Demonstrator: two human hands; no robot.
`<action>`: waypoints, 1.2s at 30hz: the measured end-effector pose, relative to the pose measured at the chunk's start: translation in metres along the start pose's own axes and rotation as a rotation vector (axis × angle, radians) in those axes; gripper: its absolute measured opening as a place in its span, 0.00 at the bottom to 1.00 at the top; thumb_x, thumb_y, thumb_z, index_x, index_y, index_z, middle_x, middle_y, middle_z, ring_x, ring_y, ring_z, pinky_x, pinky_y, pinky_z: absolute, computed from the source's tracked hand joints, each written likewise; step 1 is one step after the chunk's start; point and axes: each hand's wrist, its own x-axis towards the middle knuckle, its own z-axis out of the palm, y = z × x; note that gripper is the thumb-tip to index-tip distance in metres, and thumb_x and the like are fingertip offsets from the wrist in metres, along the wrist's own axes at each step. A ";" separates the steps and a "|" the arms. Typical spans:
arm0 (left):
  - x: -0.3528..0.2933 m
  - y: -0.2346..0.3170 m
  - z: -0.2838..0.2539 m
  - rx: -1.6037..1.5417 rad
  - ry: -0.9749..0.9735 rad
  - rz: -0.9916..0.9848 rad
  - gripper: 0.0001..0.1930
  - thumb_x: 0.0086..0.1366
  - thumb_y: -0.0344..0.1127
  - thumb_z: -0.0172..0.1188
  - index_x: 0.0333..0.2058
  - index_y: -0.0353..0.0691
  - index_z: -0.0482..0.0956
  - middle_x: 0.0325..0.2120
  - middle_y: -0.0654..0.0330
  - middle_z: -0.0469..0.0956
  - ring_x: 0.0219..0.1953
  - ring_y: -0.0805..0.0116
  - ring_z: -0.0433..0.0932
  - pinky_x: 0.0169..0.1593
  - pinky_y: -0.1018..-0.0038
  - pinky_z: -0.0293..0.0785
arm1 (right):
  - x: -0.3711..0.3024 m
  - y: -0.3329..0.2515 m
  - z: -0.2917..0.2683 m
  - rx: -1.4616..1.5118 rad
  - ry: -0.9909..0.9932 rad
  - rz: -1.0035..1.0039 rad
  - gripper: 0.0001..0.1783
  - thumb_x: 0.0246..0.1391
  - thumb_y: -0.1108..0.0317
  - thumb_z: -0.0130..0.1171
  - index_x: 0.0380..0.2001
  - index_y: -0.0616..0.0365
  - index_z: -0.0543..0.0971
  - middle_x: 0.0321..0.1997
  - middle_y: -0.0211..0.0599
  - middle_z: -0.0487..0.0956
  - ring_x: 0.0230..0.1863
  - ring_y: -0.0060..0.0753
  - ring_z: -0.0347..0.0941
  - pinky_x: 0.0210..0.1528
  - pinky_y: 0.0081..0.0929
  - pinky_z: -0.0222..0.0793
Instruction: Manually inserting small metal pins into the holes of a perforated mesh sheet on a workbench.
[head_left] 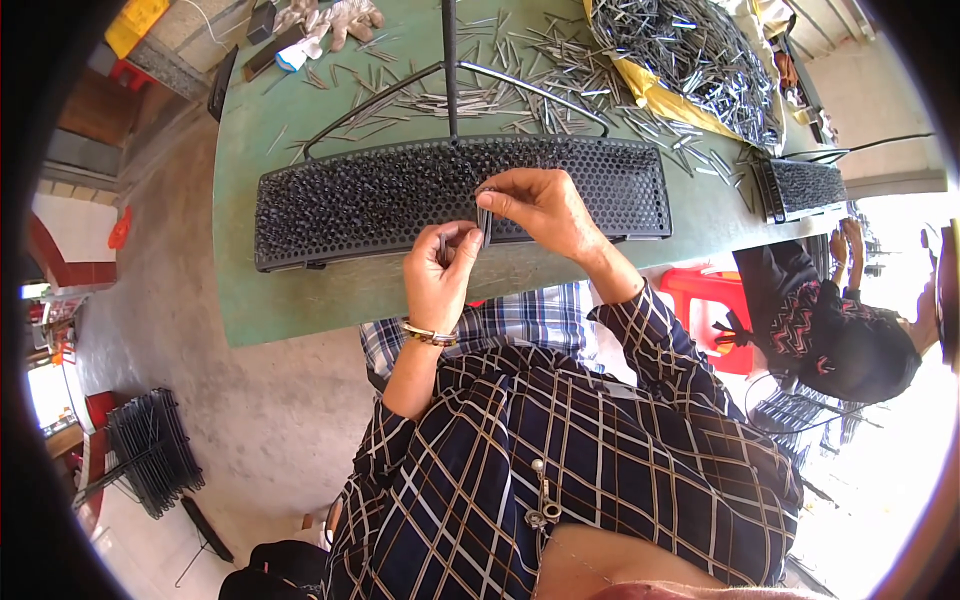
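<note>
A long black perforated panel (590,200) lies along the front of the green table, with a black rod frame rising from its far edge. Dark short pieces crowd the holes on its left and middle; more bare holes show toward the right. Over its near edge, my left hand (441,262) is closed around a small bunch of thin dark strips (486,222). The thumb and fingers of my right hand (548,208) pinch the upper end of these strips. How many are held cannot be made out.
Loose dark strips (470,98) litter the green table (300,310). A yellow-edged sack (690,60) heaped with strips stands at the far right. Gloves (340,20) lie far left. A co-worker (840,330) sits at right by a red stool (700,300) and a second panel (808,187).
</note>
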 end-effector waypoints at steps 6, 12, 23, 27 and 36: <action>0.001 0.000 0.001 0.080 -0.023 0.009 0.05 0.59 0.30 0.61 0.31 0.34 0.78 0.20 0.72 0.68 0.20 0.86 0.60 0.23 0.86 0.58 | -0.003 0.000 -0.005 -0.080 -0.022 -0.023 0.12 0.50 0.66 0.62 0.34 0.65 0.80 0.27 0.34 0.80 0.29 0.17 0.72 0.33 0.20 0.70; -0.001 -0.003 0.002 0.009 0.008 -0.029 0.06 0.60 0.29 0.59 0.35 0.35 0.77 0.21 0.72 0.70 0.20 0.86 0.60 0.23 0.86 0.59 | 0.002 -0.003 -0.009 -0.173 0.066 -0.137 0.11 0.51 0.67 0.62 0.35 0.62 0.80 0.31 0.34 0.80 0.31 0.20 0.73 0.35 0.21 0.70; -0.018 -0.015 0.008 -0.012 -0.128 -0.104 0.07 0.60 0.27 0.57 0.37 0.33 0.77 0.21 0.71 0.71 0.17 0.87 0.59 0.19 0.85 0.56 | 0.020 0.030 -0.001 -0.305 0.179 -0.314 0.10 0.50 0.69 0.62 0.35 0.61 0.80 0.34 0.35 0.80 0.34 0.27 0.76 0.37 0.24 0.71; -0.018 -0.015 0.007 -0.013 -0.130 -0.123 0.07 0.60 0.27 0.57 0.38 0.33 0.77 0.20 0.71 0.71 0.17 0.87 0.59 0.19 0.85 0.57 | 0.020 0.025 -0.003 -0.388 0.155 -0.397 0.09 0.49 0.70 0.61 0.35 0.61 0.80 0.34 0.37 0.79 0.34 0.32 0.77 0.37 0.26 0.72; -0.019 -0.012 0.006 0.019 -0.149 -0.117 0.09 0.60 0.27 0.57 0.39 0.34 0.77 0.22 0.69 0.73 0.17 0.87 0.62 0.20 0.86 0.61 | 0.020 0.018 -0.005 -0.532 0.119 -0.523 0.09 0.49 0.70 0.60 0.34 0.60 0.79 0.33 0.40 0.79 0.35 0.41 0.76 0.39 0.31 0.71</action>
